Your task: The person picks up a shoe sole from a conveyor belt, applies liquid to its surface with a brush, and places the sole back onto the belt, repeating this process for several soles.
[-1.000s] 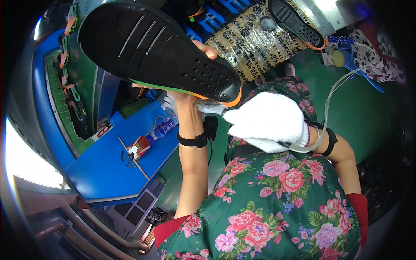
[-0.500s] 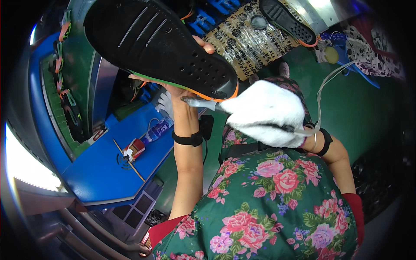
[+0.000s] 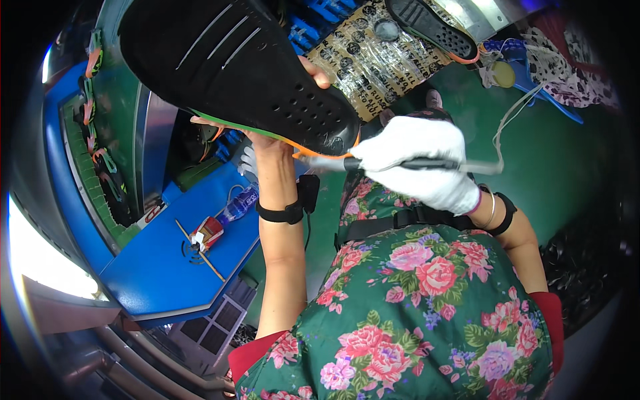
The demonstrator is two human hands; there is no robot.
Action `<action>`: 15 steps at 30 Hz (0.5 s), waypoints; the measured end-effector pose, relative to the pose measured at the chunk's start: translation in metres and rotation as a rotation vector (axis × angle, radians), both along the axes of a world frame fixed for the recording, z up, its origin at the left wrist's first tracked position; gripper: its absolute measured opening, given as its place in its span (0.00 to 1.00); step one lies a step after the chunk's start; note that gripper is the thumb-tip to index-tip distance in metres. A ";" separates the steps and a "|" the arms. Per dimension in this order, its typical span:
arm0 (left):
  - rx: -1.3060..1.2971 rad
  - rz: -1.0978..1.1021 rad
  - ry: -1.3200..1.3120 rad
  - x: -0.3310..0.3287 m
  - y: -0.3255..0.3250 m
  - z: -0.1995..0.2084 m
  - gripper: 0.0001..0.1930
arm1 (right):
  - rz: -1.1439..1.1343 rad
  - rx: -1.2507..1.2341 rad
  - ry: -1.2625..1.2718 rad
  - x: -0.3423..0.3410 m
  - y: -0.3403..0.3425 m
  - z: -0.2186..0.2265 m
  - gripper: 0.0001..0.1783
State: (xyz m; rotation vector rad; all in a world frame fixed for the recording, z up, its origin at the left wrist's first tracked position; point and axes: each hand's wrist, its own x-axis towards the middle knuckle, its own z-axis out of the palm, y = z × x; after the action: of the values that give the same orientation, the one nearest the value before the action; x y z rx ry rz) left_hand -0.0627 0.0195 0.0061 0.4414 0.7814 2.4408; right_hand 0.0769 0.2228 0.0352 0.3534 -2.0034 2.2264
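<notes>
A large black shoe sole (image 3: 247, 73) with a green and orange edge is raised at upper left, its hole-dotted end toward my right hand. My bare left hand (image 3: 265, 141) grips it from beneath, the thumb showing at its far edge. My right hand (image 3: 417, 163), in a white glove, is closed around a slim brush-like tool (image 3: 339, 163) with a dark collar and a pale tube at its back. The tool's front end meets or lies very close to the sole's orange edge; its exact tip is blurred.
Another black sole (image 3: 437, 30) rests on a taped cardboard surface (image 3: 367, 57), beside a small round clear dish (image 3: 385, 29). On the blue table (image 3: 147, 273) at left lie a bottle (image 3: 240, 203), a red packet (image 3: 209, 230) and a thin stick. Soles line a green conveyor (image 3: 90, 180).
My gloved right hand has turned, bringing the tool's handle and tube into fuller view. The tool's front end has shifted right along the orange edge; the sole has moved slightly left.
</notes>
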 end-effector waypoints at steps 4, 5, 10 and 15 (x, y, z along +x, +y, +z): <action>-0.094 -0.017 0.081 -0.005 -0.008 -0.002 0.66 | -0.009 -0.190 -0.125 0.000 0.000 0.002 0.10; -0.136 -0.050 0.157 -0.006 -0.008 -0.002 0.61 | -0.072 -0.122 -0.088 -0.001 0.001 0.002 0.10; -0.133 -0.121 0.033 -0.006 -0.007 0.006 0.63 | 0.026 0.268 0.335 -0.003 -0.001 -0.006 0.13; -0.159 -0.240 -0.089 -0.006 -0.009 0.008 0.60 | 0.270 0.024 0.246 -0.009 0.004 -0.005 0.16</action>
State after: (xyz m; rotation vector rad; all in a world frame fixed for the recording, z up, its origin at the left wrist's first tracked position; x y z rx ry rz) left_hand -0.0684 0.0108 0.0141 0.3421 0.8266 2.1438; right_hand 0.0683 0.2264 0.0306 0.9020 -1.9495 2.1743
